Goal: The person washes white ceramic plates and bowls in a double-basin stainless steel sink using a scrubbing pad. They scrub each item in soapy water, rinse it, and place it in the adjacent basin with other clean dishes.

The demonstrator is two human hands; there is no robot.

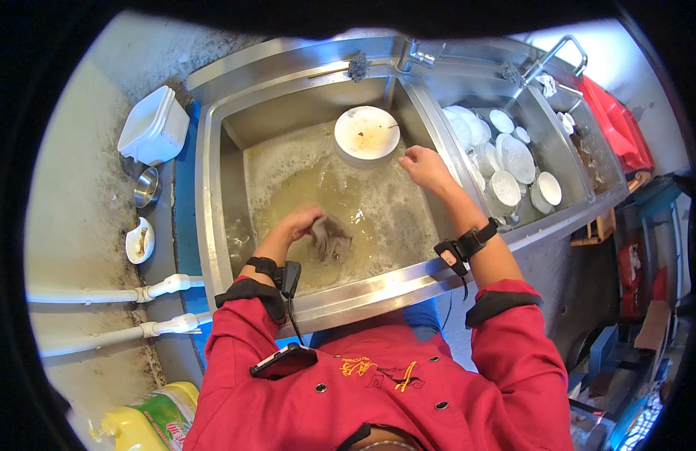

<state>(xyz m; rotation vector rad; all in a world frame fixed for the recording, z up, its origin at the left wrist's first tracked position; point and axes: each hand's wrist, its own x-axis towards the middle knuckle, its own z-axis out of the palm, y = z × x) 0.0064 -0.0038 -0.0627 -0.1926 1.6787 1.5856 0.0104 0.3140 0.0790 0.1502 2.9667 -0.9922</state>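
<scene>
Before me is a stainless steel sink basin [211, 169] holding cloudy, foamy water [393, 220]. A wet grey cloth [329, 239] hangs from the fingers of my left hand [303, 221], its lower end at the water. My right hand [426, 167] is above the right side of the basin, its fingers curled inward; the palm side is hidden, and no object shows in it. Just left of that hand, apart from it, a white bowl [367, 132] sits in the water near the back. Yellowish residue and a small red scrap lie inside the bowl.
A second basin on the right holds several white dishes [516, 158]. A faucet [411, 56] and a steel wool scrubber [358, 66] are at the back rim. Along the left wall are a white plastic tub [159, 127], a metal bowl [147, 188] and white pipes [173, 286].
</scene>
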